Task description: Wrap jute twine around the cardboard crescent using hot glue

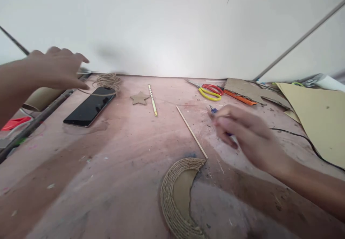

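Observation:
My left hand [58,68] is raised at the left, fingers apart, near a bundle of twine [109,80]. A loose strand of twine passes by its thumb and over the black phone [90,106]; whether the thumb touches the strand is unclear. My right hand [239,131], slightly blurred, is curled around what looks like a blue glue gun [214,110]. Its pointed tip shows past the fingers, and most of its body is hidden. Below lies a cardboard crescent [184,190], its outer band covered with rows of twine. A thin wooden stick [192,132] touches or nearly touches the crescent's upper tip.
A cardboard star [139,98] and a patterned pencil [152,101] lie mid-table. Behind my right hand are scissors [210,92], an orange cutter [239,97] and cardboard scraps [244,89]. A black cord [304,137] runs beside a yellowish sheet [315,117]. A cardboard tube [41,98] sits left.

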`<action>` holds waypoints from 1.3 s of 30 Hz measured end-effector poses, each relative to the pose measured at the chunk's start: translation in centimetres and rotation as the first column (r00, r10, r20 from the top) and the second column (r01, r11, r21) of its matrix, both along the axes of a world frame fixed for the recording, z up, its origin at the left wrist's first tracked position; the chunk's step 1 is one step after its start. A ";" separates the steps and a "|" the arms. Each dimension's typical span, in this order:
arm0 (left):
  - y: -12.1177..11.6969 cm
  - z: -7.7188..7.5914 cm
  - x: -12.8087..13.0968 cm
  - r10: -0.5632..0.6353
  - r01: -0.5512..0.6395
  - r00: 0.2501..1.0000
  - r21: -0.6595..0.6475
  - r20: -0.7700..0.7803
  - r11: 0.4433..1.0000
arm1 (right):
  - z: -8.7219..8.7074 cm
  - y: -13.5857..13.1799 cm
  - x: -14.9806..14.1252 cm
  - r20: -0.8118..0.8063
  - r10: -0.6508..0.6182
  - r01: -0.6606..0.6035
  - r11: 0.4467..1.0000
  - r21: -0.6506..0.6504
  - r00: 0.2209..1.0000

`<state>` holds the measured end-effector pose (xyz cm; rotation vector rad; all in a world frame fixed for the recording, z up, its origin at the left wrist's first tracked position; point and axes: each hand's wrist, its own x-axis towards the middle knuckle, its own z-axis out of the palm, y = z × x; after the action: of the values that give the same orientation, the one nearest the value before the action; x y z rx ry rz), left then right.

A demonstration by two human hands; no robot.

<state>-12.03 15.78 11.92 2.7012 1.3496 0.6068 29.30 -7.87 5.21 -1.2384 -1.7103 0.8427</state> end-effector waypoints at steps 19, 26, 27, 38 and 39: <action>-22.5 -11.3 10.9 -0.634 0.692 0.722 -0.261 0.278 0.673 | -1.4 1.9 9.4 0.748 -0.084 -0.100 0.975 0.197 0.658; -19.5 -12.2 12.0 -0.650 0.688 0.721 -0.141 0.240 0.712 | -3.5 2.8 10.3 0.694 0.013 -0.110 0.989 0.095 0.720; -19.3 -12.1 11.9 -0.644 0.685 0.722 -0.131 0.252 0.717 | -3.9 2.6 9.6 0.671 -0.007 -0.089 0.990 0.109 0.742; -19.4 -11.8 12.4 -0.628 0.759 0.643 -0.257 0.438 0.598 | -5.9 -1.9 2.1 0.321 0.002 -0.080 0.970 0.230 0.947; -19.4 -12.0 12.4 -0.638 0.749 0.656 -0.248 0.403 0.614 | -6.0 -1.9 2.0 0.319 0.023 -0.110 0.960 0.256 0.947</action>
<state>0.38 -3.65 -0.12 2.3822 0.2122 0.5109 31.33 -9.79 -0.79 -1.1752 -2.0546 0.4421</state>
